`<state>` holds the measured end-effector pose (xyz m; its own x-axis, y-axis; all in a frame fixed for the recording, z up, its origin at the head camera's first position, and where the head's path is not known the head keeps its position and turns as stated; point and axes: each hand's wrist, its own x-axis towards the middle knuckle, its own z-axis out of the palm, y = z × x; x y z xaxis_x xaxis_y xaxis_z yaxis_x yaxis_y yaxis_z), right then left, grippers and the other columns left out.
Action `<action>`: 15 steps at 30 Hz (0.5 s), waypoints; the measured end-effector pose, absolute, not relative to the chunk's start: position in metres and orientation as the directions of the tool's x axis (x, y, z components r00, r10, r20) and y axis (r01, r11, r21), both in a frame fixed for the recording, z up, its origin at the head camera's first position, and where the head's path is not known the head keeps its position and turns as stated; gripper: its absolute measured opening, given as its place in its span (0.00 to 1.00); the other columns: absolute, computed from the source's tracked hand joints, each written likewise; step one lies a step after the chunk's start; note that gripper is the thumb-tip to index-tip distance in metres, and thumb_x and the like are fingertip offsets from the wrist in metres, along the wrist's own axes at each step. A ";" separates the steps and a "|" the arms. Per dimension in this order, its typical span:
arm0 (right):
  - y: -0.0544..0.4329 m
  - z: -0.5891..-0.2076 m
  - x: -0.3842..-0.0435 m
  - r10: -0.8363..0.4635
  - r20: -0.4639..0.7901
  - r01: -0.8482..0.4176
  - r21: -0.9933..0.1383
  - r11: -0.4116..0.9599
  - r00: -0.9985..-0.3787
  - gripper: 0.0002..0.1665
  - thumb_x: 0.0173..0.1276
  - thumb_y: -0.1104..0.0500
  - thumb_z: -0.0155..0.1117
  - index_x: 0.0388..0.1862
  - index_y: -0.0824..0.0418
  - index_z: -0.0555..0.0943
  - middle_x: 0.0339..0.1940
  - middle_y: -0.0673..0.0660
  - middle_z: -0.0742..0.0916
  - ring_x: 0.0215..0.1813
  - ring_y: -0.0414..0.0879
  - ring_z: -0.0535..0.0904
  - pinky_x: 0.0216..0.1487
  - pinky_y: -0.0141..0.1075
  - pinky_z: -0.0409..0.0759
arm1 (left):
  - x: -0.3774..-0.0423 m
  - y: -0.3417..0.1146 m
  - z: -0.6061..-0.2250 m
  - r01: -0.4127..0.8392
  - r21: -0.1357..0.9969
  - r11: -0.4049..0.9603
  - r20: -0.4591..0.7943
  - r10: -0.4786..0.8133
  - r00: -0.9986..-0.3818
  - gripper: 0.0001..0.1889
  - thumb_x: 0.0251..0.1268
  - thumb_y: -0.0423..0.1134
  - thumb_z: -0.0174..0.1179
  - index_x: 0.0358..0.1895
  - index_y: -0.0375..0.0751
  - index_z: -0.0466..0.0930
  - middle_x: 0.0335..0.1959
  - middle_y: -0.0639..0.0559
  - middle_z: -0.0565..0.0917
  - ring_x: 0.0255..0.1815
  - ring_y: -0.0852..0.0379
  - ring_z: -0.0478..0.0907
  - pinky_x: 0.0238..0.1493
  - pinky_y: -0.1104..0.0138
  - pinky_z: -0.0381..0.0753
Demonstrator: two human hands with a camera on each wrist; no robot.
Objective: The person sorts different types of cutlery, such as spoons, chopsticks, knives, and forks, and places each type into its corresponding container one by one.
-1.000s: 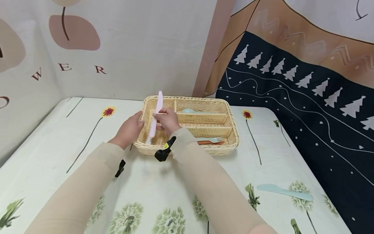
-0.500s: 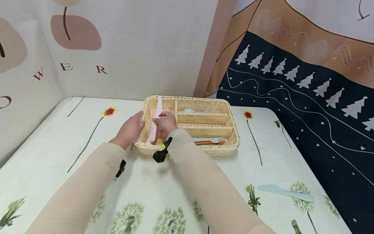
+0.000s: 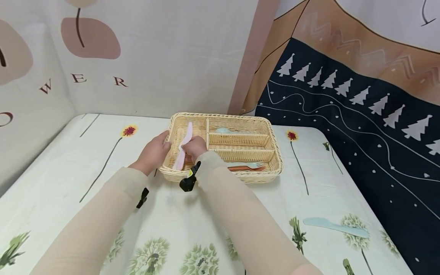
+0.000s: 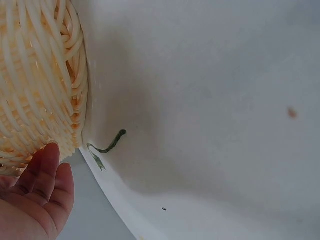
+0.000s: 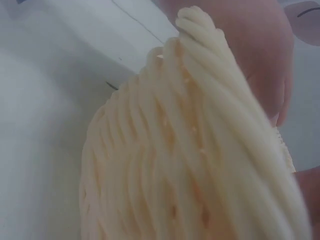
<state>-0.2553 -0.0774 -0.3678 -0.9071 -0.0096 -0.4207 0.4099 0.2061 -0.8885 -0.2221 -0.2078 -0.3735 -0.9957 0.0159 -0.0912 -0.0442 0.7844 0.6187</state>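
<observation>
A pink knife (image 3: 188,133) slants inside the left compartment of the wicker basket (image 3: 220,178), and my right hand (image 3: 195,147) pinches it near its middle. Under its lower end shows a sliver of a paler utensil. My left hand (image 3: 152,152) holds the basket's left side, thumb at the rim; in the left wrist view its fingers (image 4: 47,172) touch the outer wall. A light blue spoon (image 3: 222,130) lies in the back right compartment. In the front right compartment, a light blue fork (image 3: 253,165) and an orange-brown fork (image 3: 242,168) are partly hidden by my right sleeve.
A light blue knife (image 3: 335,226) lies on the flower-printed tablecloth (image 3: 275,202) at the right front. Thin woven dividers (image 3: 240,154) split the basket's right part lengthwise. Printed cloths (image 3: 178,57) hang behind the table and along its right side.
My right hand has lowered the pink knife from above the basket's rim down into the left compartment. My left hand has stayed at the basket's left side.
</observation>
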 end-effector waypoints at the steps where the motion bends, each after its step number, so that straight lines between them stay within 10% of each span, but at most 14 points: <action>1: -0.077 -0.368 -0.256 -0.009 -0.423 0.412 -0.887 0.208 -0.906 0.04 0.66 0.68 0.63 0.39 0.64 0.77 0.27 0.54 0.76 0.26 0.43 0.72 0.24 0.35 0.77 | -0.222 -0.208 -0.373 -0.044 0.619 0.785 -0.091 0.015 -0.996 0.30 0.79 0.40 0.38 0.76 0.32 0.42 0.74 0.31 0.55 0.65 0.39 0.64 0.71 0.46 0.60; 15: -0.080 -0.369 -0.253 0.024 -0.410 0.408 -0.899 0.158 -0.912 0.19 0.65 0.69 0.64 0.54 0.63 0.74 0.42 0.57 0.79 0.29 0.43 0.71 0.33 0.39 0.84 | -0.221 -0.207 -0.374 -0.053 0.621 0.782 -0.089 0.004 -0.996 0.30 0.80 0.41 0.37 0.77 0.33 0.42 0.73 0.30 0.57 0.56 0.40 0.69 0.64 0.49 0.71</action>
